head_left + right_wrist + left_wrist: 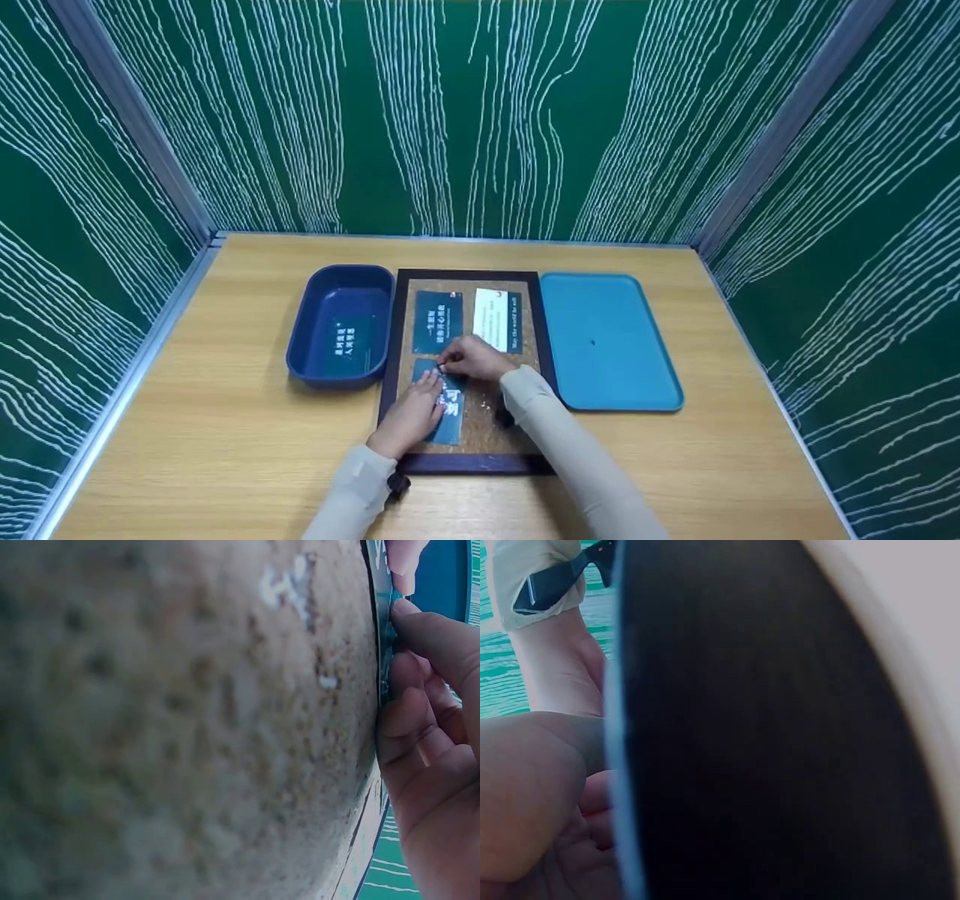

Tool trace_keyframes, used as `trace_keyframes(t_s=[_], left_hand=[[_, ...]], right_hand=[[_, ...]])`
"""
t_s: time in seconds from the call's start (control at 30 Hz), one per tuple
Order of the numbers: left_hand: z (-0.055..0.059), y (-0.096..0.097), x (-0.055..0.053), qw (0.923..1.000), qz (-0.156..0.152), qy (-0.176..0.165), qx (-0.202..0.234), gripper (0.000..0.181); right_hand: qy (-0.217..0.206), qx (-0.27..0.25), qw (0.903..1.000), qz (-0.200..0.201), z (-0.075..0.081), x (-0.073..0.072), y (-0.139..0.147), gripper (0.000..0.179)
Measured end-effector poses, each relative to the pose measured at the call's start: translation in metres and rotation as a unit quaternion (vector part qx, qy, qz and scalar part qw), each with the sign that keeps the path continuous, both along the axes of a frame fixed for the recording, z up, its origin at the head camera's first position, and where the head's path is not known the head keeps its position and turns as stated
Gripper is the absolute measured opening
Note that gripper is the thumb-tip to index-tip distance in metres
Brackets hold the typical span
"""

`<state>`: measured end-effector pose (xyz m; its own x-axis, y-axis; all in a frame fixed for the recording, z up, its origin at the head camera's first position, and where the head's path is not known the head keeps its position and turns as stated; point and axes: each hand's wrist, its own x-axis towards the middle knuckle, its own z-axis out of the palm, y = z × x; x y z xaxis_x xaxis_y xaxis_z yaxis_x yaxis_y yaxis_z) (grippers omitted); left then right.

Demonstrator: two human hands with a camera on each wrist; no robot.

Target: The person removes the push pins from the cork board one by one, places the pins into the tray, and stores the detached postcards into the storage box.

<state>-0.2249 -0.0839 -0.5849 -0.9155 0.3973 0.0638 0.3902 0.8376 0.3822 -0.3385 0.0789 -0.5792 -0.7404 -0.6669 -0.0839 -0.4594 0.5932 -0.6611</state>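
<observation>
A framed corkboard (491, 439) lies flat on the table. My left hand (412, 412) rests with extended fingers on a teal card (448, 431) with white lettering at the board's lower left. At the card's top edge, my right hand (476, 356) pinches a small pin, mostly hidden by the fingertips. In the right wrist view the thumb and fingers (424, 634) meet at the card's edge, close by the left fingertips. Above lie another teal card (439, 322) and a white-and-green card (489, 315), partly behind the right hand. A dark shape blocks most of the left wrist view.
A dark blue bin (298, 337) stands left of the board, with a lettered teal card (351, 346) inside. To the board's right lies a turquoise tray (615, 307) bearing a tiny dark thing (592, 342). Green walls with white lines (480, 120) enclose the table.
</observation>
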Motion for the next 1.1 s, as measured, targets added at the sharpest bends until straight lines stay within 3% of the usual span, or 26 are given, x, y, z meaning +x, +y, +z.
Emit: trace_keyframes(t_s=[0.13, 0.4, 0.87, 1.1], left_hand=[[0.0009, 0.0000, -0.0003, 0.9999, 0.001, -0.010, 0.000, 0.046], [0.0007, -0.0001, 0.0000, 0.9999, 0.000, -0.011, 0.002, 0.046], [-0.0027, -0.0010, 0.0020, 1.0000, 0.006, -0.007, -0.001, 0.046], [-0.0026, -0.0016, 0.0000, 0.9999, -0.007, -0.008, 0.012, 0.045]], right_hand=[[0.023, 0.018, 0.9995, 0.014, 0.0017, 0.0006, -0.0012, 0.016], [-0.009, 0.023, 0.9997, -0.002, 0.0024, 0.0009, -0.0003, 0.018], [-0.026, 0.003, 0.9995, -0.019, 0.0013, 0.0009, 0.0018, 0.017], [-0.010, -0.001, 0.9999, 0.003, 0.0016, 0.0011, 0.0014, 0.017]])
